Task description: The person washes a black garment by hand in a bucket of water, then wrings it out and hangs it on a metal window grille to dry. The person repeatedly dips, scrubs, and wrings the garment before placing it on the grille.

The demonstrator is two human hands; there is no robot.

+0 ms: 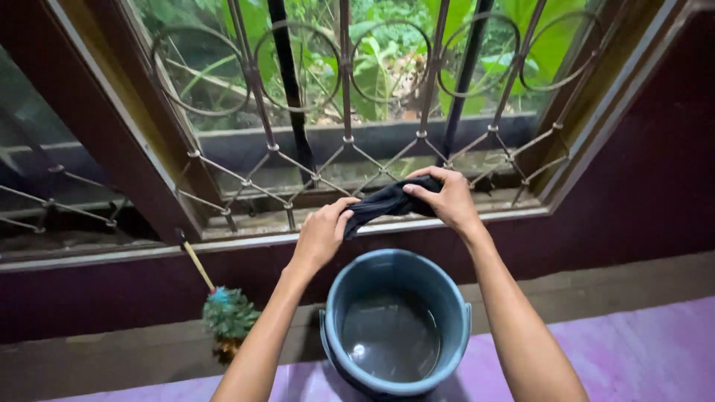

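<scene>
Dark cloth (387, 201), black and limp, bunched into a short twisted rope, stretched between left hand (322, 234) and right hand (447, 197). Left fingers curled tight around the lower end of the cloth; right fingers clamped over the upper end, thumb underneath. Cloth held in the air directly above the far rim of a grey-blue bucket (439, 286), clear of it, and just in front of the window sill (238, 242). Bucket round, part filled with still water, standing on the purple floor (633, 350) near its far edge, where a bare grey strip meets the dark wall (655, 171). Behind the cloth, a metal window grille (342, 141) of rings and crossed bars, close to the right knuckles; green leaves beyond. Feather duster (227, 313) with a pale handle leaning against the wall, left of the bucket and well apart from the left forearm. Open floor to the right of the bucket; narrower room on the left, toward the duster.
</scene>
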